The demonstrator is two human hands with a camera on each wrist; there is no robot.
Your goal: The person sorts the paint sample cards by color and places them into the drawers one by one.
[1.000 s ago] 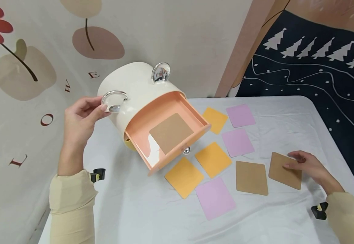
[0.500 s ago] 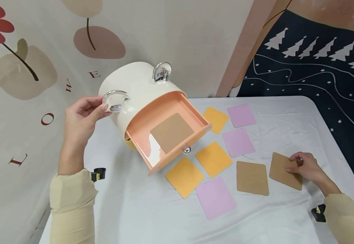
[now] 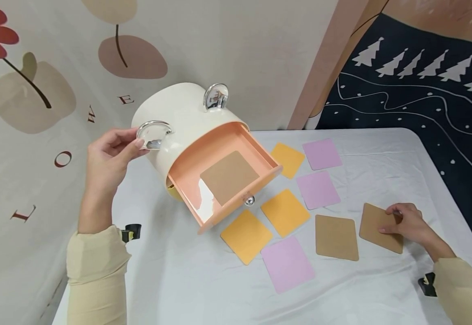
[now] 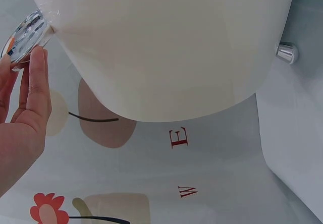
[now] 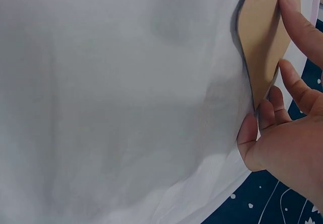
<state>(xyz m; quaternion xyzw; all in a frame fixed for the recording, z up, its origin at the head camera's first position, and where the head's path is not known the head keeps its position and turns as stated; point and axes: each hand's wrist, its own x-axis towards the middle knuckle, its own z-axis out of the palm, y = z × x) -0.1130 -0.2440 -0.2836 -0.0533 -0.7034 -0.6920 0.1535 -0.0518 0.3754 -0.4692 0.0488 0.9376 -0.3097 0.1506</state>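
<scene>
A rounded cream-white box (image 3: pixel 179 106) with two chrome ear-shaped loops stands at the table's left, its peach drawer (image 3: pixel 189 189) pulled out. My left hand (image 3: pixel 110 155) pinches the left chrome loop (image 3: pixel 153 135) between thumb and fingers; the left wrist view also shows this hold (image 4: pixel 25 98). Inside the drawer lies a brown square card (image 3: pixel 229 176) beside a white patch. At the right, my right hand (image 3: pixel 410 223) has its thumb on another brown square card (image 3: pixel 376 230) and fingers curled at its edge. That card looks flat on the cloth.
Another brown card (image 3: pixel 336 237) lies just left of the right hand. Orange cards (image 3: pixel 246 237) and lilac cards (image 3: pixel 287 265) are spread between it and the drawer. A round chrome knob (image 3: pixel 249 200) sticks out from the drawer front. A wall hanging (image 3: pixel 236 54) stands behind the white-clothed table (image 3: pixel 179 280).
My right hand has shifted slightly, its fingers drawing in more at the brown card's edge. The left hand, box, drawer and cards stay put.
</scene>
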